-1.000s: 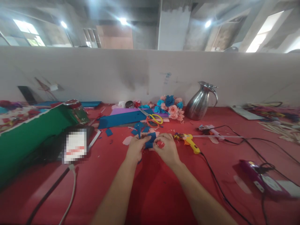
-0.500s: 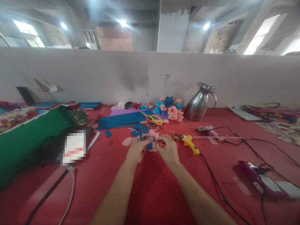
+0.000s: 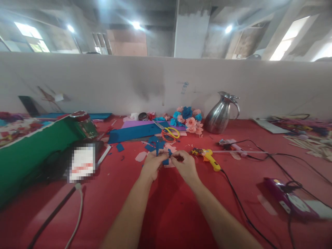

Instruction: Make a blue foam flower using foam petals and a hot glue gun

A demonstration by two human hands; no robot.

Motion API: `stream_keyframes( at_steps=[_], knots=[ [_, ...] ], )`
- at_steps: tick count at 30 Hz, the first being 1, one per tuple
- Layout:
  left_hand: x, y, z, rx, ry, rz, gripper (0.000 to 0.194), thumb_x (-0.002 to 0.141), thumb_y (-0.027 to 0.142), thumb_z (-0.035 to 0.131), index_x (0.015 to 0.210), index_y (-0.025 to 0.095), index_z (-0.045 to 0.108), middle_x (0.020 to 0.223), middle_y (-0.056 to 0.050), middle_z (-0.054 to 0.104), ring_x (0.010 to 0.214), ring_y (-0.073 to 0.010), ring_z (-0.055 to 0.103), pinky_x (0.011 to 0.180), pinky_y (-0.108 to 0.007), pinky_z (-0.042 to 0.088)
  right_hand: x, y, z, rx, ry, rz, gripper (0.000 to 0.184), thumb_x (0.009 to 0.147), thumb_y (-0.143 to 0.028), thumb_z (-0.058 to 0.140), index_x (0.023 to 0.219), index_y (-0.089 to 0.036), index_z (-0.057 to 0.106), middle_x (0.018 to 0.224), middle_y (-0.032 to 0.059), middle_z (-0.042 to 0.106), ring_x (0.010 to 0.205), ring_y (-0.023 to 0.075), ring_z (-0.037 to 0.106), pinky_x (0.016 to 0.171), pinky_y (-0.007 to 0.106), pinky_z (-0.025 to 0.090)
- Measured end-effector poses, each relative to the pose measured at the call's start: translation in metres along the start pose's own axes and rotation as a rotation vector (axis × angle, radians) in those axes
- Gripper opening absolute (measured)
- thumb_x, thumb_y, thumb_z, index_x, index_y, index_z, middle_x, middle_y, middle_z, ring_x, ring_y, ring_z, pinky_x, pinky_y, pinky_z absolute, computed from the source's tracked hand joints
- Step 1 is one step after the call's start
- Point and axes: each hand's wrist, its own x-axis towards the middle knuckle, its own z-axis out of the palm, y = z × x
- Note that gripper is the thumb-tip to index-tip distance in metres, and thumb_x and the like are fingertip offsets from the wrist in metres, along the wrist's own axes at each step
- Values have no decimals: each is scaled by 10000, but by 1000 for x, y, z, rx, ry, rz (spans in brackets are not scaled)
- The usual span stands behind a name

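Over the red table my left hand (image 3: 151, 165) is closed, with a blue paper strip (image 3: 157, 148) standing up from its fingers. Close beside it, my right hand (image 3: 186, 166) pinches a small blue paper piece (image 3: 169, 152) with thumb and forefinger. The two sets of fingertips nearly meet there, and they partly hide the piece. Blue paper scraps (image 3: 153, 141) and pale pink paper pieces (image 3: 140, 156) lie just beyond and around my hands.
Scissors (image 3: 166, 130) with yellow and orange handles rest on blue sheets (image 3: 129, 133). Behind them sit paper flowers (image 3: 190, 122) and a metal jug (image 3: 219, 114). A yellow glue gun (image 3: 211, 159) with a trailing cord lies right; a green box wall (image 3: 38, 152) stands left.
The small piece between my fingertips has turned, showing a broader blue face in place of thin dark strands. The strip in my left hand has shifted slightly right.
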Motion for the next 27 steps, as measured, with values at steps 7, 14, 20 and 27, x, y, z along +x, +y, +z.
stream_keyframes(
  at_steps=[7, 14, 20, 27],
  knots=[
    [1, 0, 0, -40, -5, 7, 194, 485, 117, 749, 662, 146, 672, 597, -11, 678, 547, -124, 606, 500, -205, 441, 2, -3, 0, 207, -38, 217, 120, 632, -284, 595, 658, -179, 648, 631, -6, 647, 614, 145, 572, 605, 250, 447],
    [1, -1, 0, -65, -20, 10, 268, 465, 134, 760, 718, 143, 672, 596, -7, 677, 549, -143, 616, 526, -243, 487, 3, -2, 0, 281, -43, 275, 133, 615, -288, 615, 659, -168, 649, 622, -10, 641, 603, 134, 554, 604, 241, 434],
    [3, -2, -2, -24, 19, 49, 315, 458, 141, 764, 749, 144, 644, 598, -3, 672, 560, -134, 618, 543, -226, 470, 4, 1, -1, 278, -75, 281, 176, 572, -257, 640, 725, -171, 660, 661, -12, 648, 618, 138, 561, 597, 244, 438],
    [5, -3, -5, 20, 33, 101, 272, 477, 162, 747, 723, 157, 632, 630, -12, 669, 554, -124, 591, 508, -210, 429, 4, 3, 0, 343, -38, 265, 155, 567, -224, 638, 716, -181, 640, 692, -5, 660, 653, 146, 588, 637, 256, 464]
  ],
)
